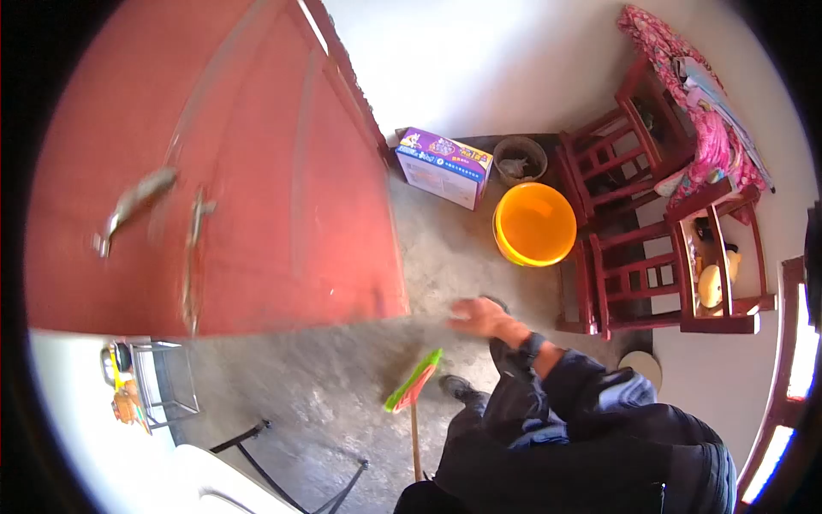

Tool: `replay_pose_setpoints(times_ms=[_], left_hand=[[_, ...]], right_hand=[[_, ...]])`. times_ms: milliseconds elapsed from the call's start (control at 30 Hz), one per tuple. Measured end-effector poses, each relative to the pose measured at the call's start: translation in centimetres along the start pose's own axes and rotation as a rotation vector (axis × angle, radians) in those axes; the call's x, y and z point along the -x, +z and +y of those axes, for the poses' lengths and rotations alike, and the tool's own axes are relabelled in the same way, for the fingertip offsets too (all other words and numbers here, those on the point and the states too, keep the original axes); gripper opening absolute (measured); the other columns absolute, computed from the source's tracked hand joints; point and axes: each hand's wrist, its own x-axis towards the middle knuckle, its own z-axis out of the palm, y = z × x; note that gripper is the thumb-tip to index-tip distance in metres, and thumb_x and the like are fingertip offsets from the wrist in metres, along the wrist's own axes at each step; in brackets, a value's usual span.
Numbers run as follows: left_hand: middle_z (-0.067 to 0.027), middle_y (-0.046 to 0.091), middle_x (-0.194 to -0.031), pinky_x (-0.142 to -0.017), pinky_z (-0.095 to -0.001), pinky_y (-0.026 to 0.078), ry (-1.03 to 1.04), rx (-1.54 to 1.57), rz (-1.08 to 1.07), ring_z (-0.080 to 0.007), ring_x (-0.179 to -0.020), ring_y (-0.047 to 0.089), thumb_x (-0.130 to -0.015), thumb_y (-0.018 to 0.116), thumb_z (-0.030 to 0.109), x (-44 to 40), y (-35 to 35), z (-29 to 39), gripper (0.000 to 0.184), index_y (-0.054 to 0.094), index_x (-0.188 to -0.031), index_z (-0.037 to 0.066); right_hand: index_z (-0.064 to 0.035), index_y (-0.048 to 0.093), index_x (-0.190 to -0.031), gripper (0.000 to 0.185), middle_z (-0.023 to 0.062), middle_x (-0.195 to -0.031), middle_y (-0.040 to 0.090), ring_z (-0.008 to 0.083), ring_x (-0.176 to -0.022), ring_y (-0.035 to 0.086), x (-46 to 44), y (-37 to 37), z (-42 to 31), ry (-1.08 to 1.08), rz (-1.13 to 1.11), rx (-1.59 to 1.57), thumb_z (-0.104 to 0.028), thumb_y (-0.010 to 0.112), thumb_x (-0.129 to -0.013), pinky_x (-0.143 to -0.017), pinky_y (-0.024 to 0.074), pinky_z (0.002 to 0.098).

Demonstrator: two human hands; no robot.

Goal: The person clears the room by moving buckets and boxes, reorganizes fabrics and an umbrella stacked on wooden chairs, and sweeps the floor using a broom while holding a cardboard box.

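My right hand (pixel 476 318), with a dark watch on its wrist, reaches out over the floor near the lower corner of a red door (pixel 334 214). It looks empty, with the fingers apart though somewhat blurred. A broom (pixel 413 387) with a green and pink head lies to the left of my shoes; its wooden handle runs down toward my dark clothing. Whatever is at the handle's far end is hidden, and my left hand does not show. Above my right hand stands a yellow bucket (pixel 535 224).
A purple and white box (pixel 441 168) and a dark round pot (pixel 520 160) stand by the wall. Dark red wooden chairs (pixel 629 278) line the right, with pink flowered cloth (pixel 715 137) on one. A metal rack (pixel 167 385) and black metal legs (pixel 254 454) are lower left.
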Motion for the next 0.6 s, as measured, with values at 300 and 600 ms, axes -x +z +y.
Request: replay_pose_setpoints(times_ms=[300, 600], left_hand=[[-0.0115, 0.065, -0.074, -0.064, -0.0420, 0.047, 0.028, -0.081, -0.041, -0.0284, -0.071, 0.064, -0.101, 0.048, 0.046, -1.5, -5.0, 15.5, 0.047, 0.065, -0.091, 0.004], [0.0003, 0.053, -0.064, -0.055, -0.0290, 0.041, -0.042, 0.170, -0.122, -0.0126, -0.059, 0.053, -0.101, 0.055, 0.037, -6.2, -13.7, 34.7, 0.034, 0.063, -0.093, 0.004]], right_hand=[[-0.0060, 0.070, -0.109, 0.048, 0.0129, -0.101, 0.074, 0.0258, -0.097, 0.070, -3.5, -15.8, 14.2, 0.115, 0.151, -0.153, -0.045, 0.075, -0.081, -0.085, 0.0543, 0.0378], [0.0010, 0.070, -0.107, 0.045, 0.0130, -0.096, 0.074, 0.0262, -0.090, 0.072, -16.5, -26.5, 13.7, 0.061, 0.282, -0.130, -0.036, 0.076, -0.083, -0.083, 0.0562, 0.0351]])
